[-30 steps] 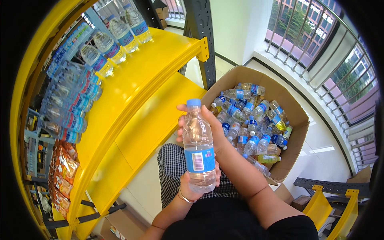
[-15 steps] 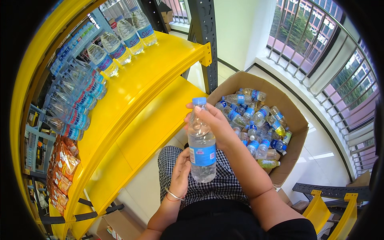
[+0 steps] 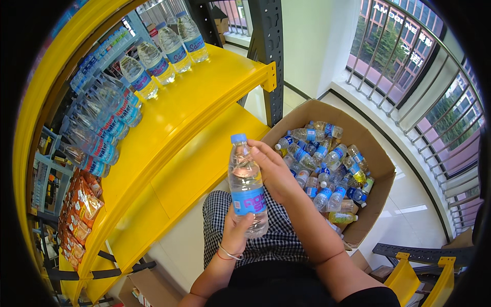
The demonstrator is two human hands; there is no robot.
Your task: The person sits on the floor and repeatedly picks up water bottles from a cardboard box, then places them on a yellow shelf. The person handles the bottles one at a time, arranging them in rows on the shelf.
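A clear plastic water bottle (image 3: 246,171) with a blue cap and blue label stands nearly upright in front of me. My left hand (image 3: 237,229) is closed around its lower part, thumb across the front under the label. Against the bottle's upper right side rests my right hand (image 3: 271,166), its fingers bent behind the shoulder and partly hidden. To the left, several similar water bottles (image 3: 166,56) stand in a row on the yellow shelf (image 3: 204,84). A large cardboard box (image 3: 381,179) filled with jumbled bottles (image 3: 327,158) is on the floor at my right.
Shrink-wrapped water bottles (image 3: 102,120) and orange snack packets (image 3: 79,215) sit along the shelf's left side. A dark perforated post (image 3: 270,56) rises at the shelf end. Metal railings (image 3: 404,97) line the windows. Another cardboard box (image 3: 148,286) lies lower left; yellow rack parts (image 3: 409,281) lower right.
The bottle has moved slightly left and turned, so another side of its label faces me. My right hand has shifted from the bottle's neck to its upper right side.
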